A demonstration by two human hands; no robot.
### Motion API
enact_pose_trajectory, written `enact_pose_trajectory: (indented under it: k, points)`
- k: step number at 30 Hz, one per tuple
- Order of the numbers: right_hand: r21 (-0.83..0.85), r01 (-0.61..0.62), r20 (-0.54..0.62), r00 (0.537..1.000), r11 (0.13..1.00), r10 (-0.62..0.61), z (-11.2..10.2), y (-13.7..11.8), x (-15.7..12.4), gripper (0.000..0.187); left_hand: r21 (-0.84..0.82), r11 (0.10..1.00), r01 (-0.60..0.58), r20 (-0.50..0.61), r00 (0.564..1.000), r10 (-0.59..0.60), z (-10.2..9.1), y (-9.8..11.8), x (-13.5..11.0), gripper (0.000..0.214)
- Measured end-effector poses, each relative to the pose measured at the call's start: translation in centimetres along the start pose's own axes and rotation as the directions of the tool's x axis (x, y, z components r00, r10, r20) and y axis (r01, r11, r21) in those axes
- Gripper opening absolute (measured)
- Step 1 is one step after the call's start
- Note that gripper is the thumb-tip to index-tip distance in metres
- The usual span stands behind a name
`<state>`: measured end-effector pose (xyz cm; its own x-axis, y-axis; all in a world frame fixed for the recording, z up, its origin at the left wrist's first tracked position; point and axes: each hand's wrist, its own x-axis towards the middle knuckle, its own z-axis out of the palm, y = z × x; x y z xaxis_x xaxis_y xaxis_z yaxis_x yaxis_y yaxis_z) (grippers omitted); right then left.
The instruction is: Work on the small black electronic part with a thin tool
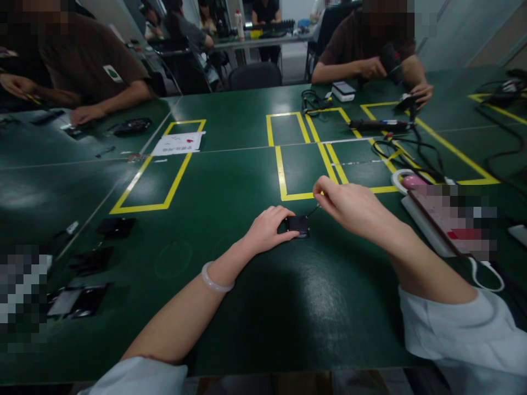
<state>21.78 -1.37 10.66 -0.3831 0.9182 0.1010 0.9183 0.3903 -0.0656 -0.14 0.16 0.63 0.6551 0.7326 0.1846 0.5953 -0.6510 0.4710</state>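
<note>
A small flat black rectangular device [298, 224] lies on the green table, with bright dots like screw heads at its corners. My left hand [269, 229] is closed on its left side, thumb along the near edge and fingers at the far edge. Above and to the right, my right hand [343, 206] pinches a thin dark screwdriver [313, 210]. The handle is hidden in my fingers; its shaft slants down left, and the tip meets the device's far right corner.
Several black parts [117, 227] lie at left. Yellow tape outlines [281, 173] and a paper sheet [179, 144] mark the table [230, 186]. To the right are a phone-like slab [448, 219], a tape roll [398, 180] and black cables [424, 151]. Two people sit opposite, working with their hands.
</note>
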Motion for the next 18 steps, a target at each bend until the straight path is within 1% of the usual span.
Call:
enact_pose_trajectory:
  k: [5, 13, 18]
  points:
    - [0.071, 0.019, -0.004, 1.0, 0.997, -0.018, -0.2, -0.11, -0.16, 0.024, -0.019, 1.0, 0.007, -0.003, 1.0, -0.007, 0.02, -0.04, 0.02, 0.036]
    - [0.019, -0.003, -0.003, 1.0, 1.0, 0.003, 0.07, -0.06, 0.03, 0.028, -0.02, 1.0, 0.016, 0.001, 1.0, -0.016, 0.04, -0.08, 0.02, 0.037]
    - [0.067, 0.015, -0.008, 1.0, 0.998, -0.015, -0.07, -0.22, -0.09, 0.023, -0.01, 1.0, 0.019, 0.006, 1.0, -0.019, 0.01, -0.05, 0.02, 0.037]
